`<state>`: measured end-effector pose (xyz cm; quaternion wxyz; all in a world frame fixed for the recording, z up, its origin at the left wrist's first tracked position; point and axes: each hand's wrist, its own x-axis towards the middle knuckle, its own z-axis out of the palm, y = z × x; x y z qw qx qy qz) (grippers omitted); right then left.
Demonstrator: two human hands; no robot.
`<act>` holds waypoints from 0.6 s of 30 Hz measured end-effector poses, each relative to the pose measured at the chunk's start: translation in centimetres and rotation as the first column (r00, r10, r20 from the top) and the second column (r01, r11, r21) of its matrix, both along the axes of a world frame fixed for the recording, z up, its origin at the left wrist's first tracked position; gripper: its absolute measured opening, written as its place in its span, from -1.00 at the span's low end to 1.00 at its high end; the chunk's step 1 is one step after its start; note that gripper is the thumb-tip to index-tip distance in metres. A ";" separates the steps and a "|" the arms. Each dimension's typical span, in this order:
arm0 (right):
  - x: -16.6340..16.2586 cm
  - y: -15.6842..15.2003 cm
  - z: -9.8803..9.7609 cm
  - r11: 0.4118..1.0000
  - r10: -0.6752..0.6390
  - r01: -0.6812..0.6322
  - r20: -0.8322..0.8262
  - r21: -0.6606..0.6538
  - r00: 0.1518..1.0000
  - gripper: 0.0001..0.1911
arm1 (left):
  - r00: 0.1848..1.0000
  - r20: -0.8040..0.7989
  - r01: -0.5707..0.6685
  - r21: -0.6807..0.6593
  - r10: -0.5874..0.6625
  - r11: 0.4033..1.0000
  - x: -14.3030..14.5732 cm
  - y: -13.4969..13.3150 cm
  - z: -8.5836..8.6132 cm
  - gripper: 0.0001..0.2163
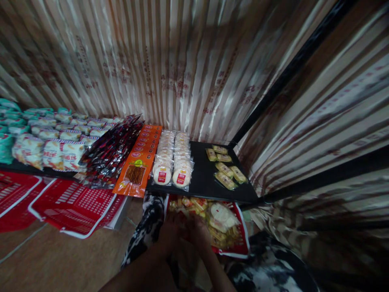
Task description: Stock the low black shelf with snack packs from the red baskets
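Low in the picture, my left hand [170,231] and my right hand [198,230] are close together at the left part of a red basket-print bag with a white edge [246,239]. Dimness and blur hide their fingers, and whether they hold anything is unclear. Inside the bag are several small yellow-wrapped snacks [217,234] and a larger pale round packet [223,217]. Just above, on a black shelf [202,170], several gold-wrapped snack packets [225,181] lie at the right end, and two rows of round white crackers in clear wrappers [181,174] stand to their left.
Farther left on the shelf are an orange snack pouch [136,162], dark shiny packets [112,150], white packs [73,154] and green packs [9,121]. More red basket-print bags [75,207] lie below. Black frame bars [282,75] and a printed striped sheet [170,61] enclose the corner.
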<state>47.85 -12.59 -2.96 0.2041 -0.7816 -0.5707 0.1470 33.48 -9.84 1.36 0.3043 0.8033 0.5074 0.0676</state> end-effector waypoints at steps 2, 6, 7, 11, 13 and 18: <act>0.1 0.2 0.3 0.999 0.042 -0.041 -0.024 0.019 0.999 -0.73 | 1.000 0.011 0.010 -0.028 -0.010 1.000 0.0 0.2 0.2 -0.57; 0.2 0.6 2.8 0.991 0.111 -0.097 -0.163 0.089 0.980 -0.71 | 0.995 0.073 -0.069 0.068 0.064 0.995 -0.1 0.3 0.8 -0.53; 0.1 0.8 3.8 0.985 0.148 -0.127 -0.198 0.114 0.969 -0.72 | 0.992 0.102 -0.082 0.115 0.071 0.990 -0.1 0.3 1.0 -0.52; -0.7 1.7 8.1 0.941 0.317 -0.264 -0.282 0.211 0.905 -0.70 | 0.963 0.267 -0.103 0.258 0.031 0.961 -0.7 0.8 2.2 -0.65; -1.4 2.2 9.9 0.937 0.325 -0.256 -0.317 0.239 0.891 -0.71 | 0.929 0.365 -0.162 0.264 0.057 0.951 -1.4 1.1 3.0 -0.76; -3.2 3.3 12.1 0.963 0.170 -0.063 -0.405 0.263 0.899 -0.54 | 0.777 0.572 -0.419 0.159 0.263 0.894 -3.4 2.1 5.0 -0.83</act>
